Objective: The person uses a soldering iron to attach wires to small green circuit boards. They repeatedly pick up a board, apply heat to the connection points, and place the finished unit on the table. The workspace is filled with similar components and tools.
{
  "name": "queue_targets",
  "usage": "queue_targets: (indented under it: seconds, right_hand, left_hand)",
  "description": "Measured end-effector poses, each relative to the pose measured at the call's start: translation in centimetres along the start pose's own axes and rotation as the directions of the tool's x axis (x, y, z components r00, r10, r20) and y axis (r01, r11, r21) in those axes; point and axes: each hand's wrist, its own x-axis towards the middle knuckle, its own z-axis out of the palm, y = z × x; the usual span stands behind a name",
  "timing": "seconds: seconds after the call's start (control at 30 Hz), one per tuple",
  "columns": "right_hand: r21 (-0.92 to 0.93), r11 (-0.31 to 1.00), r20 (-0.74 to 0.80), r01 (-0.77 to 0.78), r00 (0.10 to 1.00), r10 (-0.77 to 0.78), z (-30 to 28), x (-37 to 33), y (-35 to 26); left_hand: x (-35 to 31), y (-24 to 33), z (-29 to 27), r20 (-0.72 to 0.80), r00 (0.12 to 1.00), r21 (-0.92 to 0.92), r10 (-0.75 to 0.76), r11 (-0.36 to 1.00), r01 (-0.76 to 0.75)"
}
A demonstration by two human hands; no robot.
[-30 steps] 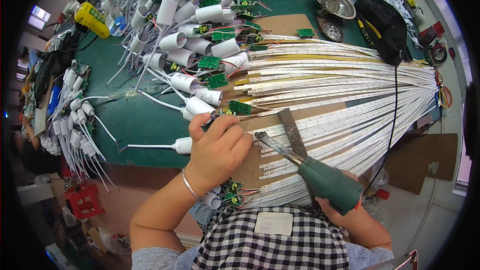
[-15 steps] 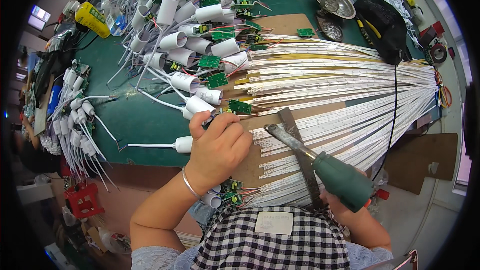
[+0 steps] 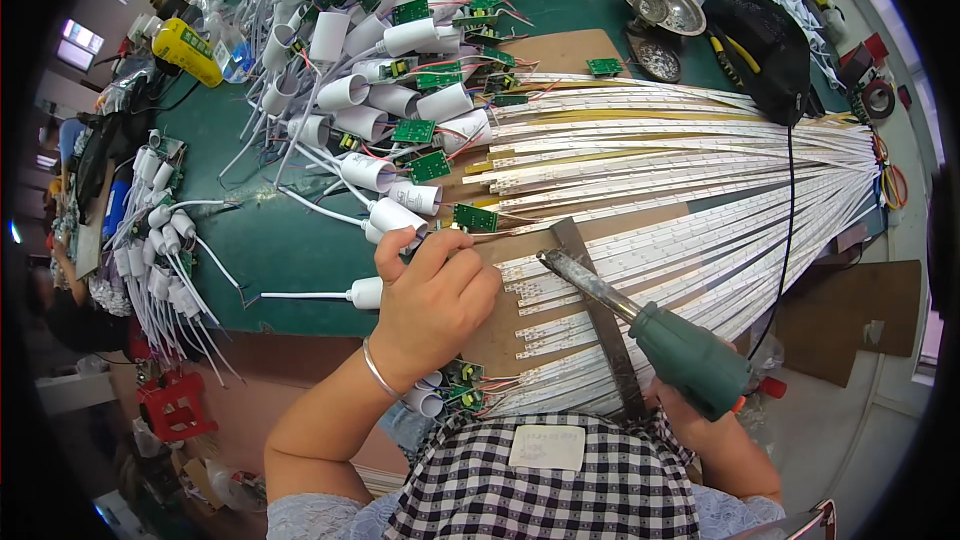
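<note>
My right hand (image 3: 690,418) is wrapped round the lower end of a soldering iron (image 3: 690,355) with a green handle. Its dark metal tip points up and left above a flat dark metal bar (image 3: 600,330), which lies across the white LED strips (image 3: 640,240). My left hand (image 3: 440,285) is closed beside the ends of the strips, fingers curled together; what they pinch is hidden. Close to those fingers are a green circuit board (image 3: 477,218) with thin wires and a white cylindrical housing (image 3: 397,218). Another white housing (image 3: 366,293) with a cable lies left of the hand.
A heap of white housings (image 3: 345,90) with boards and wires covers the back left of the green table (image 3: 290,265). Farther right stand a metal dish (image 3: 690,10) and a black cloth-like bundle (image 3: 765,55). A black cord (image 3: 789,210) crosses the strips. A yellow bottle (image 3: 187,50) lies far left.
The soldering iron has shifted very slightly right and down. My left hand stays nearly in place, and the whole view has moved a little.
</note>
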Motion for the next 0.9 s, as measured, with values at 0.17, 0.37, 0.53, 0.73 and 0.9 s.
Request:
queue_targets:
  seconds: [0.17, 0.37, 0.53, 0.73, 0.9]
  right_hand:
    - [0.035, 0.999, -0.051, -0.031, 0.998, 0.033, 0.0, 0.1, -0.3]
    - [0.099, 0.995, -0.09, -0.031, 0.995, 0.04, 0.0, 0.3, -0.5]
    - [0.049, 0.998, -0.074, 0.039, 0.997, -0.035, -0.3, 0.9, -0.8]
    - [0.111, 0.993, -0.05, -0.048, 0.997, 0.054, -0.4, 0.8, -0.8]
    - [0.14, 0.982, -0.045, -0.129, 0.99, 0.136, -0.3, 0.1, -0.4]
  left_hand:
    - [-0.1, 0.0, -0.2, 0.049, 0.999, 0.003, -0.002, 1.0, 0.002]
    - [-0.1, 0.3, 0.0, 0.013, 1.0, 0.018, -0.02, 1.0, 0.02]
    - [-0.1, 0.3, -0.1, 0.021, 0.999, 0.024, -0.028, 0.999, 0.028]
    - [1.1, -1.3, -3.1, -0.045, 0.98, -0.08, -0.196, 0.978, 0.192]
    - [1.6, -3.2, -4.0, 0.014, 0.979, -0.147, -0.205, 0.968, 0.204]
